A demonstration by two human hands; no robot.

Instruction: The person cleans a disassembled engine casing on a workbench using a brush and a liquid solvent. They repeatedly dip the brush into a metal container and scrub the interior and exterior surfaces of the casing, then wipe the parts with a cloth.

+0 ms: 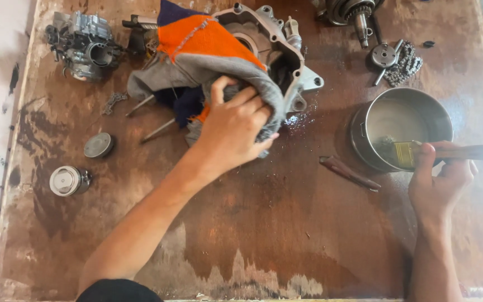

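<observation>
Wiping one engine casing with one rag while one paintbrush sat over one steel pot.
Left hand lay fingers half-curled, pressing the orange-and-grey rag onto the casing at the board's far middle; right hand pinched the brush handle, bristles inside the pot. Two pistons stood at left.

A crumpled rag of grey, orange and dark blue cloth lies bunched over an aluminium engine crankcase half near the bench's far edge, covering most of its left side; the casing's bolt lugs and rim show to the right. A paintbrush with a brown wooden handle lies level, its wet, yellowish bristles dipped over the rim of a round steel pot of murky liquid.
</observation>
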